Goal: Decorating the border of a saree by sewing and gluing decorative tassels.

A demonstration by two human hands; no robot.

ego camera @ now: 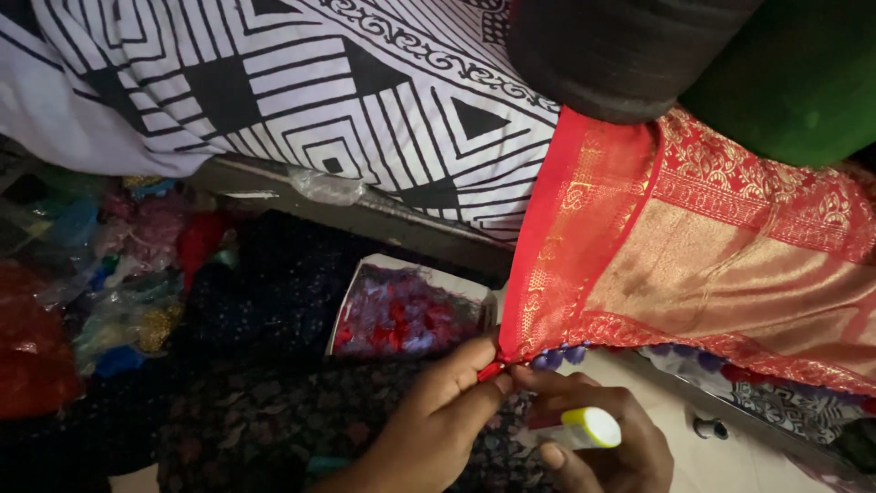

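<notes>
Right at the red cloth (584, 237) corner, left hand (438, 420) pinches a red tassel (490, 371) while right hand (598, 443) clutches a small tube (584, 429) just below, so looks mid-attaching, steady hold needed.

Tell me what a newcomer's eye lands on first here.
The red and gold brocade cloth hanging at right stands out first. At its lower corner the left hand pinches the tasselled edge, while the right hand holds a small white tube with a yellow-green cap. Behind, upper left, lies black-and-white geometric fabric.
</notes>
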